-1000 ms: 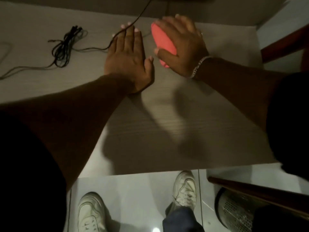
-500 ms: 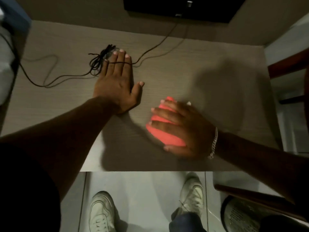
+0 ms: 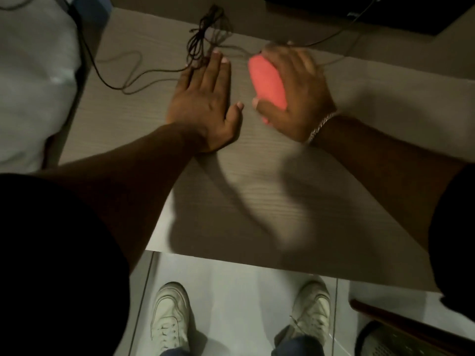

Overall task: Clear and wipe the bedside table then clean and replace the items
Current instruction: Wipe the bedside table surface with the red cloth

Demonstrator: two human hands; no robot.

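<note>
A pale wood-grain bedside table fills the middle of the view. My right hand presses a folded pink-red cloth onto the table top near its back edge, fingers wrapped over it. My left hand lies flat on the table just left of the cloth, palm down, fingers spread, holding nothing. A thin black cable lies coiled just beyond its fingertips.
White bedding borders the table on the left. A dark panel sits at the back right with a cable running to it. Below the front edge are a tiled floor and my white shoes. A perforated bin stands at lower right.
My right hand has swept the cloth from the front middle of the table back toward the far edge. My left hand has stayed flat in place.
</note>
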